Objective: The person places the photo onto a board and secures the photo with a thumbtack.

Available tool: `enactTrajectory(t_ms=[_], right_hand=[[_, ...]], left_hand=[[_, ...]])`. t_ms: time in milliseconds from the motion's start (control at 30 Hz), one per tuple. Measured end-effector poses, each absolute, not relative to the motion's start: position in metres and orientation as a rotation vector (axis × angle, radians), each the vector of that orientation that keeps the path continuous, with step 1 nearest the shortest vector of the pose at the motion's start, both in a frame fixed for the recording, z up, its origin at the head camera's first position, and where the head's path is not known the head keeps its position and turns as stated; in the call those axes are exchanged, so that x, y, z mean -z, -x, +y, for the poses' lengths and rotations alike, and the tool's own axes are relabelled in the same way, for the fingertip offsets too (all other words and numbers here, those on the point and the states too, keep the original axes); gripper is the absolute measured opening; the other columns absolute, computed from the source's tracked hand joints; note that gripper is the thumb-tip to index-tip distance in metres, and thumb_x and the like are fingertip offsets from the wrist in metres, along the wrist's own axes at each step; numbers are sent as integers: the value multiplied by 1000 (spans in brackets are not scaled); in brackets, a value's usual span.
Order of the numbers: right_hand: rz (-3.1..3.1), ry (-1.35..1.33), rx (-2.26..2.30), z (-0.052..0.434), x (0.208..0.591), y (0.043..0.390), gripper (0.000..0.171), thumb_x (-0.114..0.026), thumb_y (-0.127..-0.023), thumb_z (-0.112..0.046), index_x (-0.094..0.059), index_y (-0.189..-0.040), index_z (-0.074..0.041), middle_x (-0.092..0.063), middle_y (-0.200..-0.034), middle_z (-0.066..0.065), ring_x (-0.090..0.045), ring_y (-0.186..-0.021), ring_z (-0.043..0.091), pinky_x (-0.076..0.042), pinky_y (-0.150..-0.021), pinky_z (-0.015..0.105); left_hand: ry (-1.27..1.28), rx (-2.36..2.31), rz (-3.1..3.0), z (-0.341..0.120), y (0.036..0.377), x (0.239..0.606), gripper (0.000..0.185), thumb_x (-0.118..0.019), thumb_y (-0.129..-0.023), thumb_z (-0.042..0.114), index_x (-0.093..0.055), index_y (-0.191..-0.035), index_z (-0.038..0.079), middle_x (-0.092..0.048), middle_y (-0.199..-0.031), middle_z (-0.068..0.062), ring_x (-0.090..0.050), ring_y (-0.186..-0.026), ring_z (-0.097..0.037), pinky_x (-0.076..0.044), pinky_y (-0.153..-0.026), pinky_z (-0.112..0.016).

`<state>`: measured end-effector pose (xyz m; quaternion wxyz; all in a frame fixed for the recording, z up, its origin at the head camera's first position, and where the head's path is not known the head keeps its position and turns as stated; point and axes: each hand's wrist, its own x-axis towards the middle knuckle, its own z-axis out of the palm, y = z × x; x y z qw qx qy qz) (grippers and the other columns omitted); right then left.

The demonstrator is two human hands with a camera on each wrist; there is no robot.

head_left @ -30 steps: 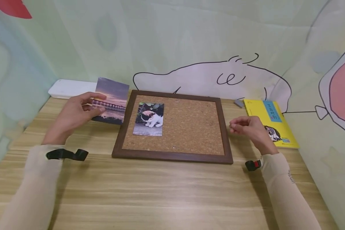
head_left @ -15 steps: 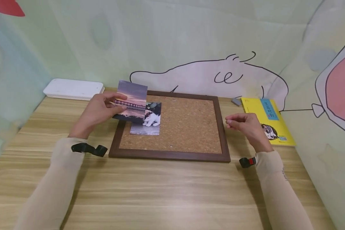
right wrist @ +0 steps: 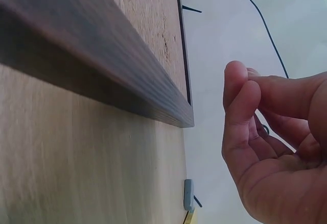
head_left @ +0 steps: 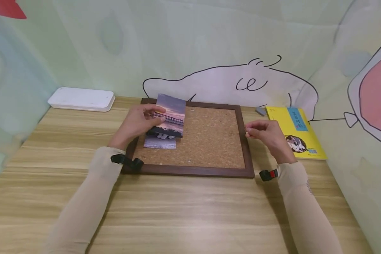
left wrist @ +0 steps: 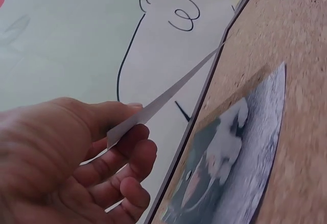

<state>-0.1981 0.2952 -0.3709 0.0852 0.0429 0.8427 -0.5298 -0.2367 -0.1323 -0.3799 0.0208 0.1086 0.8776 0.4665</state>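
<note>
The left hand (head_left: 136, 121) pinches a sunset photo (head_left: 168, 116) above the cat photo (head_left: 160, 142) on the cork board (head_left: 209, 141), while the right hand (head_left: 266, 134), fingertips pressed together and seemingly holding nothing, hovers at the board's right edge

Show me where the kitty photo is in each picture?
Head view: the kitty photo lies on the left part of the cork board, mostly covered by the sunset photo that the left hand holds.
Left wrist view: the kitty photo fills the lower right, flat on the cork.
Right wrist view: it is not in the picture.
Shared landmark: the board's dark wooden frame.
</note>
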Motion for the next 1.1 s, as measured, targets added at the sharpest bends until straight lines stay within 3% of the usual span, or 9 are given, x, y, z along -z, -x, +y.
enactTrajectory(t_ms=[233,600,1100], right_hand=[[2520,-133,1560,289,369,200,30,-65,-98,-16,-66,-124,0,-67,-121,19,-70,-94,21,-55,-93,35],[2491,-134,1603,274,373,204,28,-64,-98,-13,-66,-122,3,-69,-115,16,-68,-83,11,-55,-80,24],[2496,-162,1607,272,377,205,28,-66,-98,-14,-67,-121,2,-70,-110,14,-68,-83,11,-54,-78,25]], left_hand=[[-504,-1389,2765,-108,243,383,26,-76,-88,20,-75,-114,16,-67,-98,-7,-54,-70,-20,-44,-62,-31],[-498,-1343,2682,-69,242,392,33,-75,-91,28,-72,-122,16,-66,-106,-7,-56,-84,-21,-45,-69,-33],[-498,-1381,2587,-37,240,401,34,-75,-90,24,-71,-123,15,-63,-115,-7,-63,-93,-23,-51,-71,-33]])
